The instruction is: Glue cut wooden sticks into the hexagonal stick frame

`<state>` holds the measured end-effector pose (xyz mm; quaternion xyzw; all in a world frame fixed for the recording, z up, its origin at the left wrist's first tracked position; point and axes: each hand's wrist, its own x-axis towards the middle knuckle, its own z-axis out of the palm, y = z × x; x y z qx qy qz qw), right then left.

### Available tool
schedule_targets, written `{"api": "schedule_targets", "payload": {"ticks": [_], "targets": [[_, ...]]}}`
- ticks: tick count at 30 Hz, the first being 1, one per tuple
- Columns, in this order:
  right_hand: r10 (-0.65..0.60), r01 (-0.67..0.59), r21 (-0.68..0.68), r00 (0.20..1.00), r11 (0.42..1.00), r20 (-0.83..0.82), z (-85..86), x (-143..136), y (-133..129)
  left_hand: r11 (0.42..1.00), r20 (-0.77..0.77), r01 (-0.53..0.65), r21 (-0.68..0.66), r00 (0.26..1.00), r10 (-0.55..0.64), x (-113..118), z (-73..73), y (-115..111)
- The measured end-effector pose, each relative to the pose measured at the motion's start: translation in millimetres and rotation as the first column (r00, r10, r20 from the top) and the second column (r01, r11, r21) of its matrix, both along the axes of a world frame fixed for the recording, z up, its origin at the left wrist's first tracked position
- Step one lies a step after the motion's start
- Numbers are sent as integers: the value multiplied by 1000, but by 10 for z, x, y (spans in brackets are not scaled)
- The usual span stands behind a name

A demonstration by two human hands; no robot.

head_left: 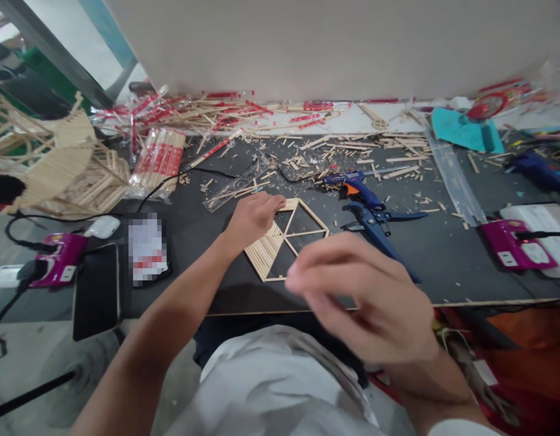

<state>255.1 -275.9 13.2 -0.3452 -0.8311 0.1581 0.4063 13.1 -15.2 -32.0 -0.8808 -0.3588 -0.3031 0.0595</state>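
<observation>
Clearly, your left hand lay at the upper left of the six-sided stick frame, its fingers bent down over the edge; you could not be seen to pinch a stick there, so whether that grip was closed could not be told. The frame sat flat on the dark tabletop in front of you, thin spokes meeting at its middle and its left part filled with sticks side by side. Your right hand was raised nearer the camera, blurred, covering the frame's lower right corner; its thumb and finger looked close together, but whether they met or held anything could not be told. To the frame's right you had a blue glue gun and, just below it, a blue-handled cutter. Wrapped sticks lay farther left, beyond a phone.
</observation>
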Motion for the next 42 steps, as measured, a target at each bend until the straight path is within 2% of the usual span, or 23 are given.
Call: {"api": "schedule_targets", "payload": {"ticks": [1,2,3,4,5,7,9,11,14,20,23,27,31,35,38,42], "targets": [[-44,44,-35,999,998,20,135,-41,529,1000,7,3,-2,1000,-3,1,-7,1],[-134,140,-92,989,986,68,214,-43,962,1000,9,9,-7,1000,-9,2,-14,4],[-242,251,-91,966,964,92,233,3,1276,1000,9,15,-11,1000,-15,3,-21,7],[-339,344,-35,935,938,101,196,98,1469,1000,5,21,-16,1000,-21,3,-27,11],[-427,434,-15,891,901,155,115,238,1552,999,-1,23,-24,1000,-23,4,-31,14],[-589,616,-15,760,788,274,-118,603,1493,999,-12,21,-38,1000,-22,6,-36,19],[-643,712,-57,663,700,385,-340,970,1324,999,-15,14,-42,1000,-15,10,-35,19],[-621,753,-116,611,648,491,-476,1229,1202,999,-12,12,-38,1000,-12,14,-28,17],[-566,763,-194,601,617,564,-503,1347,1179,1000,-13,10,-28,1000,-10,16,-14,11],[-550,787,-178,554,591,625,-382,1235,1268,1000,-33,13,-5,999,-14,9,12,-13],[-480,760,-161,543,629,688,-353,1260,1339,1000,-38,19,4,999,-19,6,10,-18],[-325,714,-219,541,665,775,-305,1326,1495,1000,-56,-1,-28,998,-1,-1,-3,-9],[-307,696,-154,491,702,815,-228,1331,1613,999,-40,-17,-47,999,15,-9,-11,-2],[-274,686,-122,438,717,856,-131,1308,1609,999,6,6,-37,1000,-6,-15,4,4],[-271,699,-190,492,689,827,-45,1278,1533,1000,29,9,-7,1000,-9,-17,34,11],[-315,683,-405,676,608,666,92,1090,1402,997,56,13,74,998,-17,-2,95,-2]]}}
